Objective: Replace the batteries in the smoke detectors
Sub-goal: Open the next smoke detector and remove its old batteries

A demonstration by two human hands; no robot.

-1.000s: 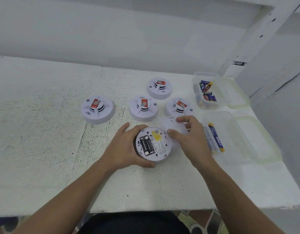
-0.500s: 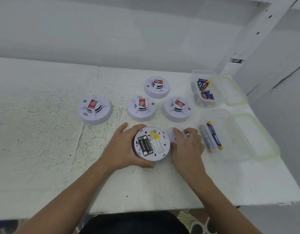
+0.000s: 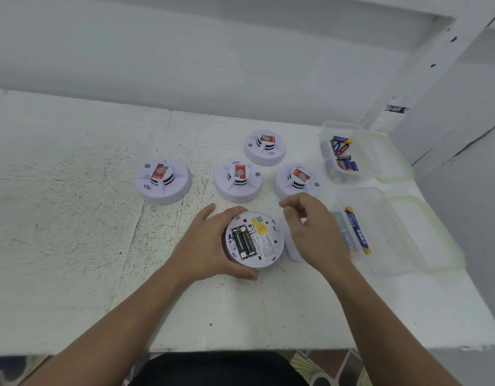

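Note:
A white smoke detector (image 3: 264,240) lies upside down on the table, its back uncovered, with two black batteries (image 3: 243,242) in the bay. My left hand (image 3: 207,246) grips it from the left, thumb under its near edge. My right hand (image 3: 310,229) hovers just right of the detector with fingers loosely curled and nothing visible in them. Its white cover plate (image 3: 292,250) lies flat under that hand, mostly hidden.
Several more detectors stand face up behind: one at the left (image 3: 162,181), one in the middle (image 3: 238,181), one farther back (image 3: 265,147), one on the right (image 3: 296,179). An open clear box (image 3: 380,232) holds a blue-yellow battery (image 3: 357,234). A second box (image 3: 342,154) holds several batteries.
My right hand has set the cover plate down beside the detector and lifted off it, swinging up toward the detector. My left hand keeps its hold.

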